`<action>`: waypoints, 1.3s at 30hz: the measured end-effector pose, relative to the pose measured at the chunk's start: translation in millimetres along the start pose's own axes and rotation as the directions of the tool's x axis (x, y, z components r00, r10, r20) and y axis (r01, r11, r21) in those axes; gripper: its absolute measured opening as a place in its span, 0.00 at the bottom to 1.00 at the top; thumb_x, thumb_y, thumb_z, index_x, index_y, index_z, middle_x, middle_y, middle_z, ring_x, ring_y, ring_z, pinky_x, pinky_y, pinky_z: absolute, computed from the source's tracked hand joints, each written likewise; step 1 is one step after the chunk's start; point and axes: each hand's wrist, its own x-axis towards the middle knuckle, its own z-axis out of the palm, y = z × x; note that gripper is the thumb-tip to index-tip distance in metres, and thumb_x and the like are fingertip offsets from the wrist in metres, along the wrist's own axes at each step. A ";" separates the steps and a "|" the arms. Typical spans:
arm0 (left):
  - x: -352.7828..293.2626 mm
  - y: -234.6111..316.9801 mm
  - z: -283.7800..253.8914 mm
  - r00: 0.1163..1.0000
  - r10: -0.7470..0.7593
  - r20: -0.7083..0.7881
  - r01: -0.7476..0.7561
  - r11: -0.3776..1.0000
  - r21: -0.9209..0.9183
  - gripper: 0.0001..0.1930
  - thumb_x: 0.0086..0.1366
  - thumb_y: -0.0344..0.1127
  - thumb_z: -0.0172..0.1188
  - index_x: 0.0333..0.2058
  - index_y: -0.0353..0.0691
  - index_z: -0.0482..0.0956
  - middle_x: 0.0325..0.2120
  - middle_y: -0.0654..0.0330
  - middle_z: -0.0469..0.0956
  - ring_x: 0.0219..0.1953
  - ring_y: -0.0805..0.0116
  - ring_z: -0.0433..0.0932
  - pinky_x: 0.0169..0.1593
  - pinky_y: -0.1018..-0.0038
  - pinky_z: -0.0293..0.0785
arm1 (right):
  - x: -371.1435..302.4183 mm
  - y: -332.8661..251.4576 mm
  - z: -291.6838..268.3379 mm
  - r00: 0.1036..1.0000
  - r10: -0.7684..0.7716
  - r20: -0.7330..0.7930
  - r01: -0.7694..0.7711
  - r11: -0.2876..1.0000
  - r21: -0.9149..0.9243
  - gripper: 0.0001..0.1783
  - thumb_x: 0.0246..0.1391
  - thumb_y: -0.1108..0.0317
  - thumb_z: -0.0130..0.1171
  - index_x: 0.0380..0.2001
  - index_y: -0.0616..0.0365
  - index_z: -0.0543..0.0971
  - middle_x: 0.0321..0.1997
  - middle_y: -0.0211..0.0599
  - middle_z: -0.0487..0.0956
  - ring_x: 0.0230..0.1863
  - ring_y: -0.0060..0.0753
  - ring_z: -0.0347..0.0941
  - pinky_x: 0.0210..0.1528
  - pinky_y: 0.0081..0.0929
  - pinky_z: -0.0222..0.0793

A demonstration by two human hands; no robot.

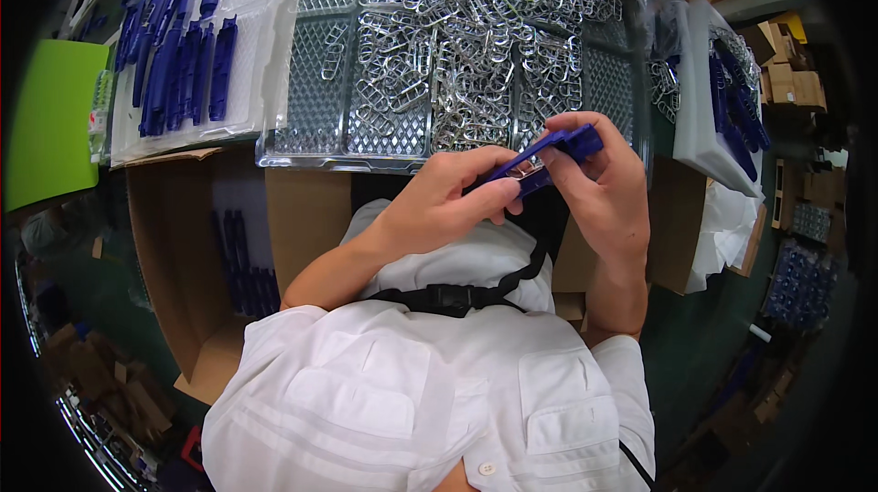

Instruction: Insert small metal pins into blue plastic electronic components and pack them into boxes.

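Between both hands, just in front of the tray's near edge, I hold a long blue plastic part (578, 141) with a slot along it. My right hand (599, 186) grips its right end, thumb below and fingers behind. My left hand (448, 195) pinches the left end, its thumb pressed against a small shiny metal loop (525, 170) at the slot. Whether the loop sits fully inside the part, I cannot tell. Beyond the hands, a clear plastic tray (315, 137) with textured compartments bears a heap of similar metal loops (476, 44).
Several blue plastic parts (222, 71) lie on a white tray (251, 35) at the left. More blue parts (732, 108) rest on white foam (700, 112) at the right. An open cardboard box (169, 254) with blue pieces stands below left. A green board (55, 117) is farther left.
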 end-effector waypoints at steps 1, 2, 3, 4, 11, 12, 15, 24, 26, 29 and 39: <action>-2.6 4.6 -5.2 1.000 0.002 0.001 -0.002 1.000 0.000 0.15 0.77 0.37 0.59 0.53 0.34 0.83 0.35 0.60 0.86 0.33 0.78 0.81 0.36 0.78 0.77 | 0.4 0.5 -1.9 1.000 -0.002 0.000 0.002 1.000 -0.001 0.15 0.61 0.79 0.67 0.51 0.63 0.80 0.41 0.36 0.86 0.41 0.23 0.84 0.44 0.24 0.80; -5.1 12.4 -10.5 0.995 -0.076 0.059 0.083 0.988 -0.127 0.17 0.78 0.37 0.58 0.59 0.33 0.80 0.40 0.60 0.86 0.35 0.77 0.81 0.39 0.78 0.77 | 0.8 1.6 -4.7 1.000 0.013 0.015 -0.014 0.996 0.088 0.16 0.62 0.80 0.66 0.52 0.63 0.79 0.43 0.37 0.85 0.43 0.23 0.83 0.46 0.23 0.79; -6.4 17.7 -14.3 0.982 -0.144 0.123 0.171 0.954 -0.246 0.21 0.79 0.36 0.57 0.64 0.33 0.76 0.44 0.60 0.85 0.38 0.77 0.81 0.42 0.79 0.77 | 1.8 2.6 -6.8 0.999 0.024 0.034 -0.029 0.984 0.176 0.16 0.62 0.81 0.65 0.53 0.64 0.79 0.45 0.37 0.85 0.46 0.23 0.83 0.48 0.23 0.79; -8.2 18.4 -14.8 0.983 -0.140 0.120 0.166 0.955 -0.244 0.21 0.79 0.36 0.57 0.64 0.33 0.76 0.44 0.60 0.85 0.38 0.77 0.81 0.42 0.79 0.77 | 2.2 4.9 -8.8 0.999 0.019 0.037 -0.025 0.984 0.176 0.16 0.62 0.81 0.65 0.53 0.64 0.79 0.45 0.37 0.85 0.46 0.23 0.83 0.48 0.23 0.79; -14.5 35.8 -19.6 0.851 0.525 -0.027 -0.401 0.682 0.612 0.34 0.58 0.24 0.75 0.64 0.31 0.76 0.50 0.48 0.84 0.49 0.60 0.84 0.54 0.70 0.80 | 2.9 16.2 -18.2 0.991 -0.128 0.037 0.122 0.983 0.135 0.23 0.61 0.82 0.66 0.59 0.65 0.76 0.53 0.39 0.83 0.51 0.26 0.81 0.53 0.24 0.78; -14.7 37.3 -20.4 0.848 0.529 -0.026 -0.402 0.675 0.619 0.34 0.58 0.24 0.75 0.64 0.31 0.76 0.50 0.48 0.84 0.49 0.60 0.84 0.54 0.70 0.80 | 2.7 21.6 -22.7 0.993 -0.115 0.027 0.111 0.988 0.109 0.24 0.61 0.82 0.66 0.60 0.65 0.75 0.55 0.39 0.82 0.51 0.26 0.81 0.54 0.24 0.78; -14.2 39.8 -24.7 0.794 0.601 -0.091 -0.354 0.579 0.734 0.34 0.54 0.20 0.77 0.61 0.32 0.78 0.51 0.49 0.85 0.50 0.58 0.85 0.55 0.67 0.80 | 4.8 28.2 -27.1 0.995 -0.085 0.050 0.079 0.991 0.110 0.24 0.61 0.81 0.66 0.60 0.66 0.75 0.58 0.41 0.82 0.51 0.25 0.81 0.54 0.25 0.77; 1.0 50.3 -42.1 0.776 0.629 -0.052 -0.290 0.430 0.855 0.35 0.54 0.23 0.78 0.62 0.32 0.76 0.51 0.49 0.85 0.51 0.54 0.85 0.55 0.64 0.81 | 12.4 38.3 -26.9 0.999 -0.053 -0.011 0.048 0.967 -0.251 0.22 0.57 0.80 0.68 0.56 0.64 0.78 0.55 0.38 0.84 0.48 0.28 0.82 0.49 0.25 0.77; 20.8 69.1 -56.2 0.780 0.623 -0.055 -0.247 0.387 0.889 0.33 0.55 0.23 0.78 0.61 0.36 0.78 0.50 0.50 0.85 0.50 0.56 0.86 0.54 0.65 0.82 | 16.7 45.8 -26.3 0.990 -0.139 -0.037 0.114 0.916 -0.383 0.22 0.55 0.78 0.69 0.53 0.64 0.79 0.53 0.40 0.84 0.49 0.38 0.82 0.49 0.31 0.78; 88.3 110.2 -104.9 0.748 0.651 -0.131 -0.159 0.367 0.917 0.25 0.60 0.32 0.77 0.55 0.36 0.82 0.44 0.51 0.87 0.45 0.63 0.86 0.50 0.70 0.81 | 26.2 55.7 -19.7 0.901 -0.434 -0.005 0.288 0.606 -0.742 0.19 0.53 0.77 0.69 0.49 0.62 0.81 0.53 0.46 0.82 0.53 0.53 0.78 0.53 0.43 0.77; 118.7 244.1 -248.8 0.388 0.885 -0.257 -0.292 0.382 0.876 0.23 0.76 0.45 0.61 0.56 0.30 0.82 0.48 0.49 0.86 0.52 0.63 0.83 0.59 0.70 0.76 | 40.8 66.0 -3.3 0.898 -0.430 0.095 0.308 0.460 -0.833 0.17 0.55 0.76 0.68 0.49 0.61 0.81 0.51 0.42 0.79 0.50 0.49 0.77 0.53 0.44 0.75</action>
